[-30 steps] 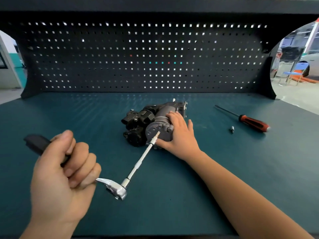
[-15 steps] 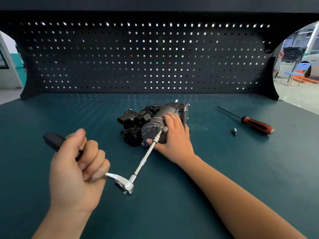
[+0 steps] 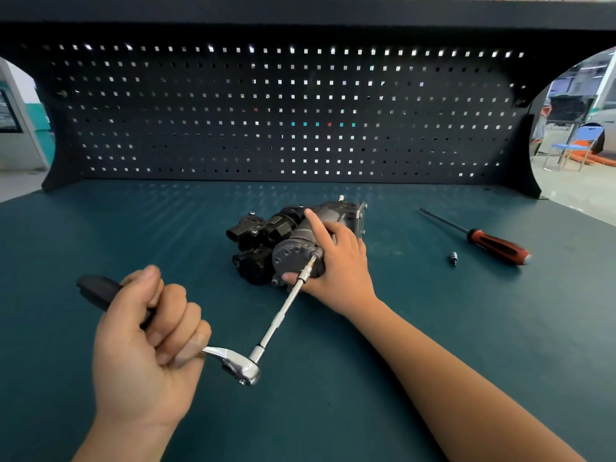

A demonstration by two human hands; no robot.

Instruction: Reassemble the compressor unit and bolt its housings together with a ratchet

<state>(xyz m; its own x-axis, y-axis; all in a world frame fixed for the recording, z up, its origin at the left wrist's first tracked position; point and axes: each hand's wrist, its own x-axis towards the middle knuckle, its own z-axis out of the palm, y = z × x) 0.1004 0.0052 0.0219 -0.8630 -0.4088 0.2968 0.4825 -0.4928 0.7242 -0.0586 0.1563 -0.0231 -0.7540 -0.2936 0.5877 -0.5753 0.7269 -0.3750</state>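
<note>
Ratchet tip on the end-cap bolt, compressor braced by my right hand

I have my left hand [image 3: 146, 341] fisted tight round the black handle of the ratchet [image 3: 240, 364], its chrome head low and near me. The extension bar [image 3: 283, 311] runs up and rightward, away from me, to a bolt [image 3: 315, 255] at the right edge of the grey end cap of the compressor unit [image 3: 258, 235]. The unit lies on its side mid-bench on the green workbench [image 3: 450, 345], long axis roughly in line with the bar. My right hand [image 3: 340, 261] is the nearer to it, thumb under the cap and fingers wrapped over the barrel. I judge the next swing must turn about the bar's line without tipping the tip off
</note>
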